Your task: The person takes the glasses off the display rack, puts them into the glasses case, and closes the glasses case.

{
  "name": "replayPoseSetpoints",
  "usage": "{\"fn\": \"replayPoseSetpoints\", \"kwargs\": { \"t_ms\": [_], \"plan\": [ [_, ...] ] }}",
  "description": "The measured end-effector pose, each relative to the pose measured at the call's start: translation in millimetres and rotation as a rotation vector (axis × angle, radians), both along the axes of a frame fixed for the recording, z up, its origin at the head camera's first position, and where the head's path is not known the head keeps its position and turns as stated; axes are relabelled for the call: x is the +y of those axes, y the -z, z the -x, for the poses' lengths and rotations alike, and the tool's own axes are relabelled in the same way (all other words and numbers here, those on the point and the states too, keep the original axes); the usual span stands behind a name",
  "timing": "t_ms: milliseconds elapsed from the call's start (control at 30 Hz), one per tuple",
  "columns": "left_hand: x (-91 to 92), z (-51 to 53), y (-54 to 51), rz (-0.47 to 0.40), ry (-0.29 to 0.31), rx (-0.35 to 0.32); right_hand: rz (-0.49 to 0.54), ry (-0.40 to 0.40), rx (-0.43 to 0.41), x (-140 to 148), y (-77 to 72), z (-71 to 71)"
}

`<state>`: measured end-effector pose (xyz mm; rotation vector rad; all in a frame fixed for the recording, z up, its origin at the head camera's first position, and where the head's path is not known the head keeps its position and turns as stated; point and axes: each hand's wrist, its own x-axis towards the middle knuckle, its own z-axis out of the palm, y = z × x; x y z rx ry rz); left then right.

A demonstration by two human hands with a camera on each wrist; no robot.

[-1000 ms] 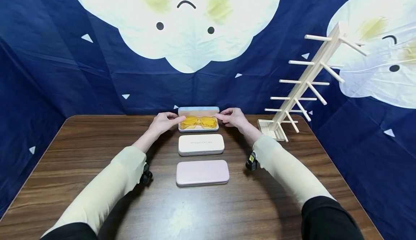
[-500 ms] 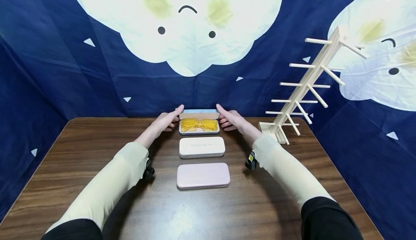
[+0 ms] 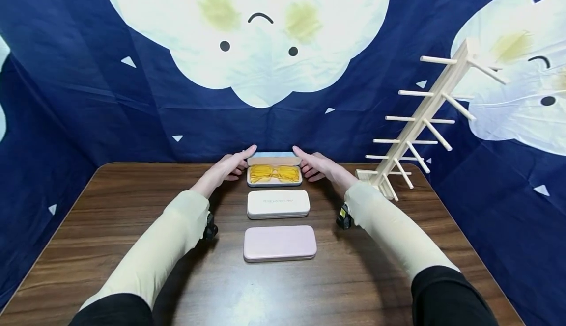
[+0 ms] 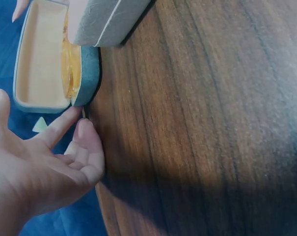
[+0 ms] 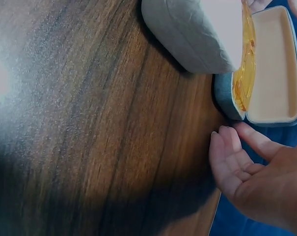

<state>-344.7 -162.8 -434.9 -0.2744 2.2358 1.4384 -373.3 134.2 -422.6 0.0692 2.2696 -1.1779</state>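
A blue glasses case (image 3: pixel 274 184) lies open at the back of the table, its lid (image 4: pixel 42 54) tipped back on the far side. Yellow glasses (image 3: pixel 274 173) sit folded inside it. My left hand (image 3: pixel 227 167) is at the case's left end, thumb raised beside the lid; in the left wrist view its index fingertip is at the hinge corner. At the right end, my right hand (image 3: pixel 321 167) mirrors this, index fingertip at the other hinge corner (image 5: pixel 245 118). Both hands have relaxed fingers and grip nothing. Whether the fingertips press the case, I cannot tell.
In front of the blue case lie a closed white glasses case (image 3: pixel 278 204) and a closed pink one (image 3: pixel 280 243). A wooden peg rack (image 3: pixel 415 124) stands at the table's back right. Blue cloth (image 3: pixel 212 120) hangs behind the table.
Both thumbs have left the glasses and front of the case and are raised beside the lid. Both hands have shifted to the case's ends. The head view has tilted slightly.
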Motion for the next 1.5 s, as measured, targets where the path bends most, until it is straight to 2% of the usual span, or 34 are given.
{"fn": "replayPoseSetpoints", "kwargs": {
  "t_ms": [367, 500, 867, 1133, 1367, 1500],
  "plan": [
    [-0.6, 2.4, 4.6, 0.011, -0.009, -0.014, 0.001, -0.003, -0.001, -2.2, 1.5, 1.1],
    [-1.1, 3.1, 5.8, 0.009, 0.011, -0.009, 0.023, 0.011, -0.008, 0.6, 2.1, 2.5],
    [-4.2, -0.6, 4.3, -0.007, 0.071, -0.008, 0.033, -0.040, -0.006, 5.3, 4.4, 2.6],
    [-6.4, -1.6, 8.0, 0.002, 0.100, 0.000, 0.071, -0.059, -0.007, 7.2, 8.9, 2.4],
    [-7.8, -2.8, 11.0, -0.009, 0.116, 0.024, 0.071, -0.100, 0.039, 8.4, 10.3, -1.4],
    [-7.9, -3.7, 12.8, -0.035, 0.102, 0.027, 0.079, -0.105, 0.057, 8.8, 12.4, -3.2]
  ]
}}
